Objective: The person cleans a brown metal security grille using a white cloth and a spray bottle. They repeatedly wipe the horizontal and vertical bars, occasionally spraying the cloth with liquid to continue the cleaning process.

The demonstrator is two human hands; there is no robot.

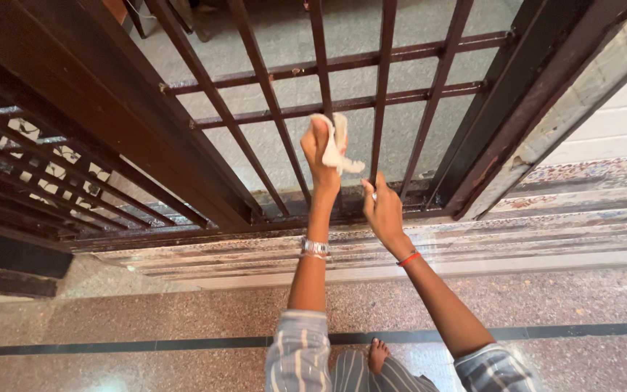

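Note:
My left hand (321, 152) grips a small white cloth (337, 145) and presses it against an upright bar of the dark brown metal gate (328, 109). A silver watch sits on that wrist. My right hand (382, 207) is lower and to the right, close to the bottom of the neighbouring bar; a small pale object shows at its fingers but I cannot tell what it is. A red band circles the right wrist. Both arms wear striped grey sleeves.
The gate frame (502, 123) rises at the right against a white wall (618, 116). A second barred panel (52, 167) stands at the left. A patterned stone threshold (473, 239) runs under the gate. My bare foot (377, 356) rests on speckled floor.

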